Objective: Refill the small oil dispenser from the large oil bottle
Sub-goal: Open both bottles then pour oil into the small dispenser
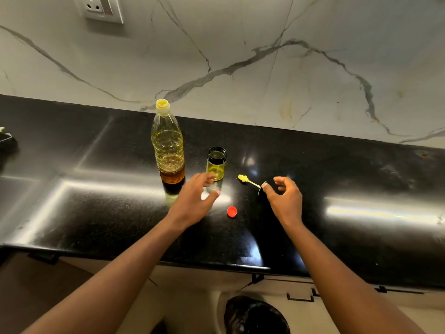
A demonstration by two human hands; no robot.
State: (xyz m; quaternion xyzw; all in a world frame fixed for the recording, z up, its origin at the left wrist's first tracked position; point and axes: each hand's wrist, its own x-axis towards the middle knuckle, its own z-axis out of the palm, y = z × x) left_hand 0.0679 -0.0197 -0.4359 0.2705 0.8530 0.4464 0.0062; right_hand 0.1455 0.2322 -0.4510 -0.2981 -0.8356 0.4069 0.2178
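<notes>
Black worktop (96,213) beneath all. Large oil bottle (167,143) upright, uncapped, part full, toward 12 o'clock. Left grip (192,201) released, fingers spread, just in front of the small oil dispenser (216,165), upright at 3 o'clock of the bottle, mouth open, oil inside. Right grip (286,198) loosely curled, grasping nothing, thumb tip at brush lid (250,182) lying at 3 o'clock of the dispenser. Red cap (232,211) at 6 o'clock of the dispenser, between both grips
</notes>
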